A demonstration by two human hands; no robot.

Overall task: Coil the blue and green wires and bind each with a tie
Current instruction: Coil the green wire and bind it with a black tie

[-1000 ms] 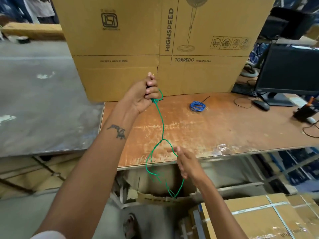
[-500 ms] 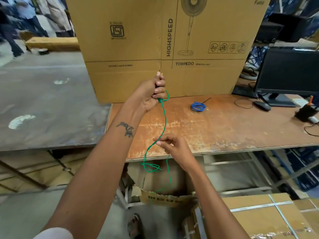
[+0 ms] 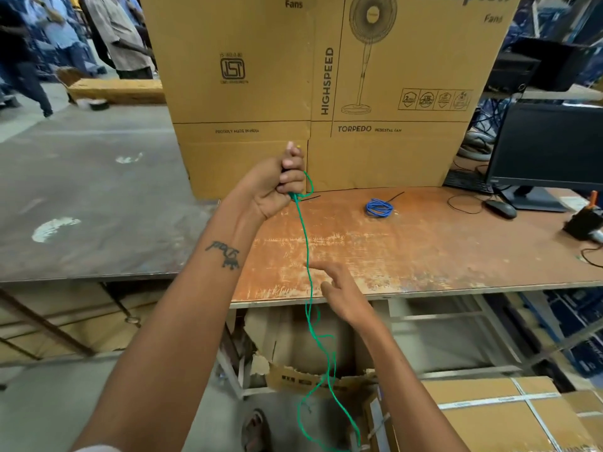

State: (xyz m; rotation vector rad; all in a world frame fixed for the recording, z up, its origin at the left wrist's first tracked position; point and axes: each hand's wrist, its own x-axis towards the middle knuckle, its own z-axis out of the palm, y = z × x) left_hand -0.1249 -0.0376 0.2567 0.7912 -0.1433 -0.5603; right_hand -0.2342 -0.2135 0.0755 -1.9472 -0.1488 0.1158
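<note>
Left hand clenched around thin green wire dangling toward six o'clock past worn orange tabletop, right hand released beside it, coiled blue wire lying at two o'clock.

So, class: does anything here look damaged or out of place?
Yes. The cardboard box under the table has a ragged, torn top edge, and the green wire trails loose in kinks past it.
</note>
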